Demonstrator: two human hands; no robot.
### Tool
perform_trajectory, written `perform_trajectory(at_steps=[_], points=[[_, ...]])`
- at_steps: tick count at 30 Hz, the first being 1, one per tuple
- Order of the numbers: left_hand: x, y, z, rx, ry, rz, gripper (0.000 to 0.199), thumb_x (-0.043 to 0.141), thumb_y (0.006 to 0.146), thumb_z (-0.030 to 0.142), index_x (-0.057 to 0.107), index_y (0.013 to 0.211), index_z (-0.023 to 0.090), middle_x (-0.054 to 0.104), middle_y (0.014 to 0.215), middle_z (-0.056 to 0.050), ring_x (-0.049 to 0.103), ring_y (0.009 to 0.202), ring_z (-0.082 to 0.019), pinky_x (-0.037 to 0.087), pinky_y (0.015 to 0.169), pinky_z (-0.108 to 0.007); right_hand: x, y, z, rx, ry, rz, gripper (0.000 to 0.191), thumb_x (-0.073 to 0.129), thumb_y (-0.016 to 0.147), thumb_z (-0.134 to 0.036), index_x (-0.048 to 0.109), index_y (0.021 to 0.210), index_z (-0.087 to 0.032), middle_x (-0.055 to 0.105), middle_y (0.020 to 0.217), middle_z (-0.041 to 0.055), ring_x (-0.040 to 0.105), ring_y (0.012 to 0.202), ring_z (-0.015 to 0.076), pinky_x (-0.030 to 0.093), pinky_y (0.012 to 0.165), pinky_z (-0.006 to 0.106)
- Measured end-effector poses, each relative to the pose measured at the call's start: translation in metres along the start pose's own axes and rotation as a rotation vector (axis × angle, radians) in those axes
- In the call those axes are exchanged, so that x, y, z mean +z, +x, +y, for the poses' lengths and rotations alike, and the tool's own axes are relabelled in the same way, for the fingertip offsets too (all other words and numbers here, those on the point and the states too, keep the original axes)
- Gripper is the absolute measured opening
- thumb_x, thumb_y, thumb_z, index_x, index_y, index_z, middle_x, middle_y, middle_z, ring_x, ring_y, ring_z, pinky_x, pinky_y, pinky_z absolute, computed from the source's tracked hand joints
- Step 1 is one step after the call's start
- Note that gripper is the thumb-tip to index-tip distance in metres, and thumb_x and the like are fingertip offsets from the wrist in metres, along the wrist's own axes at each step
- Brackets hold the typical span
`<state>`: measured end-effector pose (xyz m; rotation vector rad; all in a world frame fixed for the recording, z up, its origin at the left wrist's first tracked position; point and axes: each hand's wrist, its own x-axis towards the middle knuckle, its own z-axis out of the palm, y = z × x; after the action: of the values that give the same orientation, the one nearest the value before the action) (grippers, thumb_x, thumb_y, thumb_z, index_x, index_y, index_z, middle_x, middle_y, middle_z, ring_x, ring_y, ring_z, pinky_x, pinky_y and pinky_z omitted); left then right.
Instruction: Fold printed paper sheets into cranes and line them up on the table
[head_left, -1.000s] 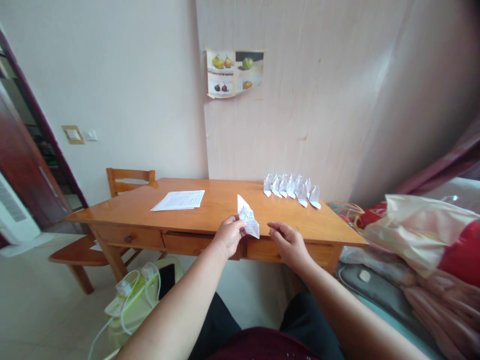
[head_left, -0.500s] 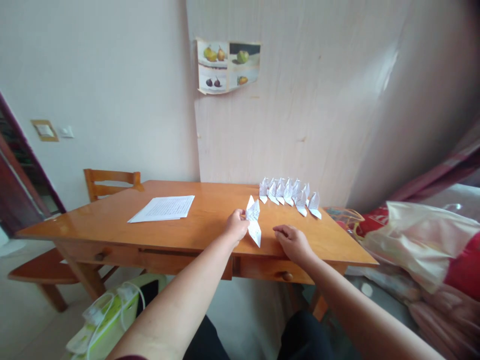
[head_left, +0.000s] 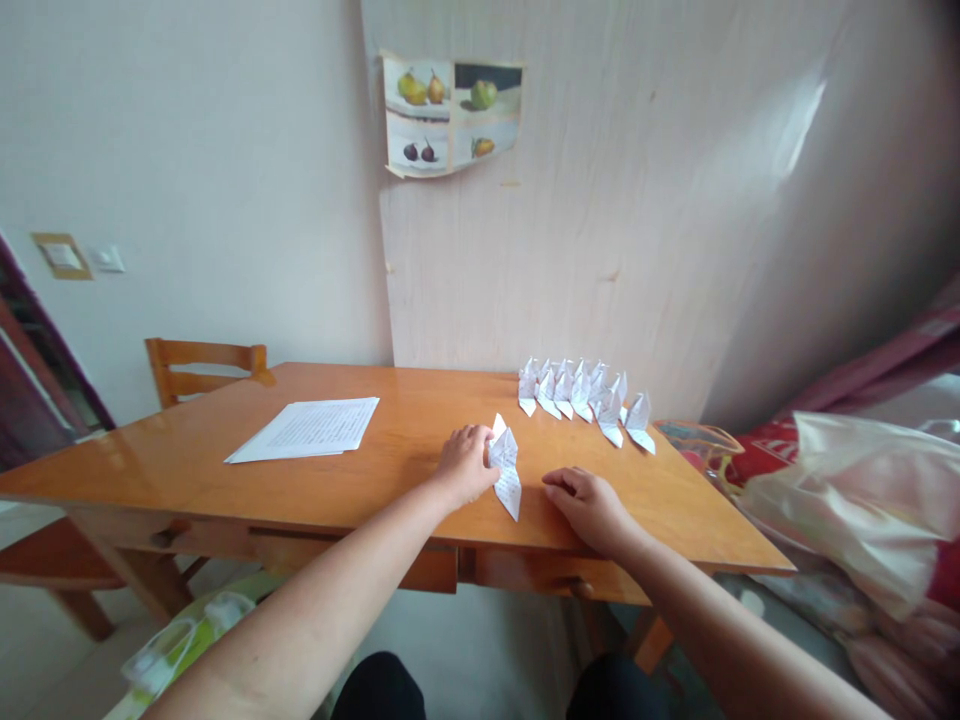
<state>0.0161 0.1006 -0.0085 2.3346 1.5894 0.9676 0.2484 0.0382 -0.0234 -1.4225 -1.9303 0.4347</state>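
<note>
A folded paper figure (head_left: 508,480), white with printed or written marks and pointed ends, stands near the table's front middle. My left hand (head_left: 466,465) grips its left side, the thumb low and the fingers higher up. Resting on the table to the right of it is my right hand (head_left: 589,505), its fingers curled in and nothing visible in them. Several similar folded paper figures (head_left: 581,390) stand in rows toward the back right of the table. One of them, a figure at the right end (head_left: 640,424), sits a little apart.
A stack of written sheets (head_left: 311,430) lies on the left part of the wooden table (head_left: 409,400). A wooden chair (head_left: 206,357) stands behind the table's left end. Plastic bags (head_left: 862,500) are heaped beyond the right edge. A fruit picture (head_left: 454,115) hangs on the wall.
The folded paper figure in my left hand has come down onto the table, and the hand's fingers now sit higher on it. My right hand stays curled on the table. The view has shifted slightly.
</note>
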Motion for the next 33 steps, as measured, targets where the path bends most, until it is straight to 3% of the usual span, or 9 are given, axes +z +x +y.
perform_trajectory(at_steps=[5,11,17,20,24,28,33], points=[[-0.008,0.008,-0.009,0.034,0.075,-0.076,0.022,0.077,0.067,0.036,0.068,0.083,0.024,0.065,0.102,-0.007,0.055,0.104,-0.031,0.039,0.092,-0.040,-0.005,0.006,-0.001,-0.005,0.025,-0.045,0.024,0.054,0.089,-0.030,0.075,0.097,-0.021,0.076,0.100,0.0081,0.068,0.096,0.0259,0.049,0.087,0.038],[-0.014,0.016,-0.011,0.035,0.087,-0.151,0.021,0.080,0.064,0.043,0.071,0.068,0.024,0.065,0.096,-0.008,0.055,0.103,-0.032,0.037,0.093,-0.041,-0.009,0.020,-0.001,-0.035,0.047,-0.146,0.020,0.057,0.085,-0.027,0.076,0.089,-0.021,0.075,0.095,0.0068,0.066,0.091,0.0247,0.047,0.084,0.036],[-0.017,0.038,-0.009,0.008,0.053,-0.257,0.031,0.088,0.047,0.046,0.066,0.053,0.025,0.057,0.065,-0.004,0.059,0.085,-0.029,0.043,0.082,-0.035,-0.013,0.040,0.002,0.007,0.112,-0.264,0.021,0.058,0.084,-0.029,0.076,0.090,-0.019,0.068,0.067,0.0007,0.061,0.060,0.0164,0.043,0.055,0.026],[-0.014,0.043,-0.011,0.011,0.000,-0.269,0.027,0.087,0.049,0.043,0.067,0.056,0.025,0.056,0.064,-0.002,0.059,0.075,-0.025,0.043,0.073,-0.031,-0.013,0.058,0.004,0.008,0.122,-0.228,0.023,0.062,0.080,-0.026,0.075,0.097,-0.018,0.067,0.070,0.0000,0.059,0.063,0.0153,0.042,0.056,0.025],[-0.005,0.041,-0.018,0.030,-0.112,-0.240,0.019,0.082,0.060,0.036,0.071,0.068,0.023,0.061,0.076,-0.003,0.059,0.073,-0.022,0.043,0.067,-0.029,-0.008,0.085,0.000,-0.027,0.155,-0.213,0.028,0.066,0.078,-0.026,0.073,0.104,-0.019,0.067,0.076,0.0001,0.060,0.066,0.0154,0.044,0.059,0.025],[0.002,0.036,-0.025,0.046,-0.245,-0.218,0.015,0.079,0.064,0.030,0.070,0.074,0.021,0.062,0.080,-0.004,0.060,0.077,-0.022,0.044,0.068,-0.029,-0.001,0.104,-0.007,-0.087,0.184,-0.211,0.019,0.066,0.077,-0.025,0.074,0.094,-0.021,0.068,0.076,-0.0002,0.060,0.068,0.0158,0.045,0.061,0.026],[0.005,0.036,-0.028,0.010,-0.445,-0.235,0.015,0.069,0.076,0.031,0.067,0.087,0.020,0.068,0.083,-0.002,0.063,0.078,-0.019,0.047,0.068,-0.026,0.006,0.108,-0.004,-0.110,0.220,-0.181,0.013,0.059,0.081,-0.024,0.071,0.085,-0.019,0.070,0.079,0.0011,0.061,0.072,0.0171,0.046,0.065,0.027]])
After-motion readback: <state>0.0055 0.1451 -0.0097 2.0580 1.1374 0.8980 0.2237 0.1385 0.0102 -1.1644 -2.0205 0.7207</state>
